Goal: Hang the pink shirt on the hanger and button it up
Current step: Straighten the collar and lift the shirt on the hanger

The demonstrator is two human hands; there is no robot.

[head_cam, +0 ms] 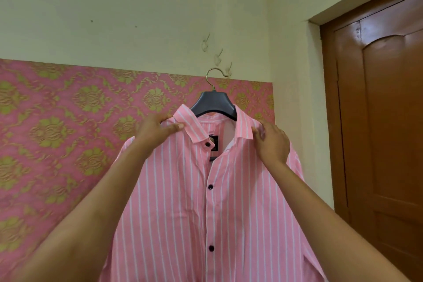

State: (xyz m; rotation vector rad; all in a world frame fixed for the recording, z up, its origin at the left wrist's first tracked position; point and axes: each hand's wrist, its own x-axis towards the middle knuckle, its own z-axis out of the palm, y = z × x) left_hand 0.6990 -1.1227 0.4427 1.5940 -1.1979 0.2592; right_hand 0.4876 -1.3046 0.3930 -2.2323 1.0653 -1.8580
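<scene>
"Head view is all we have. Where does the pink shirt stand?"

"On the dark hanger already, front facing us. The hanger's metal hook seems to be caught on the lowest wall hook, against the far wall."

"And the hands?"

"The left hand pinches the left collar wing between thumb and fingers. The right hand has its fingers curled on the right side of the collar, by the shoulder."

"So which step?"

"I'd judge the hanging is done, and this is settling the collar before buttoning. The top button is undone and the neck gapes, showing the label. Whether the lower buttons are fastened, I cannot tell."

"Next move?"

"Probably both hands come inward to the neck: one steadies the buttonhole edge, the other feeds that top button through. Soft cloth on a hanging hook will swing, so a light pull."

"Room to work?"

"Plenty near us. The patterned wallpaper is close behind the shirt; the wooden door stands to the right, well apart."
</scene>
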